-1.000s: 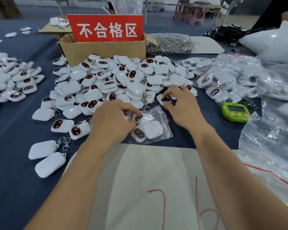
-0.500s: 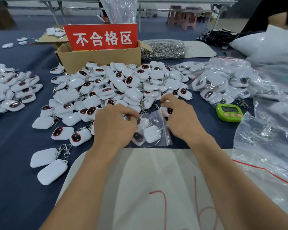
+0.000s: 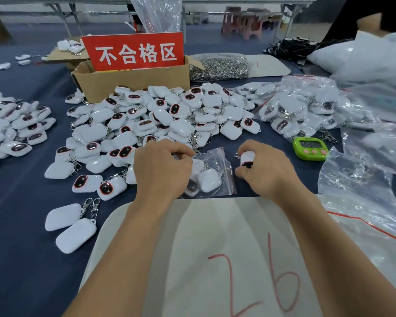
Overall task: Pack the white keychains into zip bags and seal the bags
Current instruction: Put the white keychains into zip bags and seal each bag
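Keychain [image 3: 248, 158] is gripped by right hand [image 3: 269, 173]; zip bag [image 3: 228, 177], pinched by left hand [image 3: 160, 171], lies close at 9 o'clock.

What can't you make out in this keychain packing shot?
Head view: mouth of the zip bag, open or sealed, hidden under the left hand.
Head view: digits of the green timer, too small.
Head view: contents of the cardboard box, behind its wall and red sign.
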A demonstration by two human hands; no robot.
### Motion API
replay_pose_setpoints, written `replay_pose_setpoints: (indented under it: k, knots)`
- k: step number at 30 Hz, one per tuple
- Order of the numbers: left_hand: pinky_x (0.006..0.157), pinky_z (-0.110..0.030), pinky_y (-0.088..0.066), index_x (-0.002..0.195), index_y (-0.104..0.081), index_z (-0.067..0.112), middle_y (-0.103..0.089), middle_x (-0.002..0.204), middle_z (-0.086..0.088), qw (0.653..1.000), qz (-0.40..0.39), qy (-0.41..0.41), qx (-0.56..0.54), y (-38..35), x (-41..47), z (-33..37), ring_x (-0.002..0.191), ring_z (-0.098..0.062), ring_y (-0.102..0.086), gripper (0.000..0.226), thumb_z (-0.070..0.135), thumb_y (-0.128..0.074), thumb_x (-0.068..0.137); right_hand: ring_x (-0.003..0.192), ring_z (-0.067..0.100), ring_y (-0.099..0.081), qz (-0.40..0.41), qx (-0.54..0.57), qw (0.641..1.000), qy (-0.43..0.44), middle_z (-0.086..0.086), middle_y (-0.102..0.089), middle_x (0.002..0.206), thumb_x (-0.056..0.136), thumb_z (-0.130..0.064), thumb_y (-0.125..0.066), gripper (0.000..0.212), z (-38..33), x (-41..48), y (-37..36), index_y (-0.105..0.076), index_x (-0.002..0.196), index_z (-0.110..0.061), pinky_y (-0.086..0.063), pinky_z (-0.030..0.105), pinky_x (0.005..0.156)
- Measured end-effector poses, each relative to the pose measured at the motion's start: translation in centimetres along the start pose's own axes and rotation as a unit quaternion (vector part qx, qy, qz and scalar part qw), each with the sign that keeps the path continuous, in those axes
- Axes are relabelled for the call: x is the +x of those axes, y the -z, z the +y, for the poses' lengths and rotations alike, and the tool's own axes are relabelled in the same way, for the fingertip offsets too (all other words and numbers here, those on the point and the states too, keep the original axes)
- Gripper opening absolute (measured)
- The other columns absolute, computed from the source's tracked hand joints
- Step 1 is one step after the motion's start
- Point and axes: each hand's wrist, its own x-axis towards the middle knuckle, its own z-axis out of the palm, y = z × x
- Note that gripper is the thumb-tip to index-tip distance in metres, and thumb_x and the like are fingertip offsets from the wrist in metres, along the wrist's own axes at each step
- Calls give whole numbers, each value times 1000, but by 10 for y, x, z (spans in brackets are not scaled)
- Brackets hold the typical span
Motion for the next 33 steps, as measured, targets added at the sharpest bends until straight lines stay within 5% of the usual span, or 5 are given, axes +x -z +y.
replay_pose_setpoints:
  k: [4, 8, 16, 27, 33]
  knots:
    - [85, -36, -48, 77, -80, 36, -69, 76, 19, 1000, 10, -13, -21, 0, -2, 7, 78, -10, -53, 24, 17, -65, 81, 70, 16, -56, 118, 102, 988, 3, -7, -61, 73, 80, -25, -79, 29, -7, -5, 5, -51, 86, -27, -49, 36, 64]
    - [87, -43, -49, 86, -83, 32, -76, 85, 13, 996, 20, -64, -52, -4, -10, 21, 85, -8, -55, 21, 20, -66, 81, 47, 9, -47, 292, 325, 899, 36, -9, -58, 55, 74, -28, -84, 32, -25, -10, 16, -52, 72, -22, -36, 19, 47]
    - [73, -6, -42, 134, -64, 42, -72, 79, 24, 966, -104, -108, -210, -12, -25, 32, 73, -6, -62, 56, 48, -76, 80, 57, 13, -57, 188, 604, 774, 23, -2, -66, 63, 90, -20, -75, 24, -51, -21, 1, -57, 75, -20, -47, 25, 51]
    - [77, -31, -56, 104, -67, 65, -75, 89, 17, 959, -43, -44, -276, -23, -14, 28, 83, -14, -67, 50, 18, -70, 84, 86, 42, -75, 38, 561, 824, 72, 18, -78, 86, 85, 5, -73, 19, -43, -15, 12, -78, 98, -9, -62, 45, 80]
    - [71, -6, -41, 113, -76, 44, -76, 98, 18, 963, -7, -35, -267, -27, -9, 20, 80, 1, -62, 34, 23, -73, 87, 90, 24, -76, 34, 498, 865, 52, 8, -80, 88, 85, -3, -75, 18, -35, -9, 3, -83, 93, -16, -60, 39, 85]
